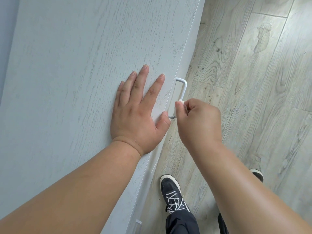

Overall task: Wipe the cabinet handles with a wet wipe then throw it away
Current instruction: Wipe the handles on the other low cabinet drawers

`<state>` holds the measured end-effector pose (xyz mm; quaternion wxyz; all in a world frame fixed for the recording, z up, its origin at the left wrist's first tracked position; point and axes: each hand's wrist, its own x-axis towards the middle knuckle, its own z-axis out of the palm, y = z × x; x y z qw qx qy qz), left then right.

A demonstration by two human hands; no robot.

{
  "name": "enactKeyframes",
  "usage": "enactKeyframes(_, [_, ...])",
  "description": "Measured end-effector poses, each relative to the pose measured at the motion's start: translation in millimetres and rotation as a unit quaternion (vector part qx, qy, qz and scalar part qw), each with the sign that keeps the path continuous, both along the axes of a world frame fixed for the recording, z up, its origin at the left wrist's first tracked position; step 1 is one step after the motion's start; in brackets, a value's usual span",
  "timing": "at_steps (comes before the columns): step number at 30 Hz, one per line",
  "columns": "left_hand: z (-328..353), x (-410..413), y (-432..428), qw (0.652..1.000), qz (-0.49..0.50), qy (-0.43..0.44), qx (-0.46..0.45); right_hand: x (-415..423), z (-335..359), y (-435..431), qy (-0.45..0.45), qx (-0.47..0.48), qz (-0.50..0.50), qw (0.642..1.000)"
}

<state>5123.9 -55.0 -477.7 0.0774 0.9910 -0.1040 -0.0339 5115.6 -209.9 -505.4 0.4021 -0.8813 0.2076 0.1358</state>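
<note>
Right hand (199,120) pinches what seems a wipe (180,101) against handle (183,89); left hand (136,112) flat.

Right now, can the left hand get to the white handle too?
Probably yes. The left hand lies flat on the cabinet top, its thumb at the handle's lower end. Only the right hand, pinching the wipe on the bar, takes up part of it.
</note>
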Motion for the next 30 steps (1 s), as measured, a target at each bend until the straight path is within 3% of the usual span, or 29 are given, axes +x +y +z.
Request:
enactKeyframes(5, [0, 0, -1, 1.0, 0.002, 0.003, 0.003, 22, -1, -7, -0.007, 0.005, -0.037, 0.999])
enactKeyframes(10, [1, 0, -1, 1.0, 0.003, 0.007, 0.003, -4, -1, -1, 0.008, 0.025, -0.01, 1.0])
enactKeyframes(18, [1, -1, -1, 1.0, 0.003, 0.006, 0.004, 37, -6, -15, -0.01, 0.0, -0.019, 1.0])
enactKeyframes(25, [1, -1, -1, 1.0, 0.003, 0.003, 0.004, 35, -13, -25, 0.014, 0.13, -0.037, 0.991])
enactKeyframes(27, [1, -1, -1, 1.0, 0.001, 0.005, 0.006, 47, -22, -39, 0.068, 0.271, -0.095, 0.955])
enactKeyframes(30, [1, -1, 0, 1.0, 0.002, 0.008, 0.008, 36, -38, -42, 0.195, 0.516, -0.155, 0.819])
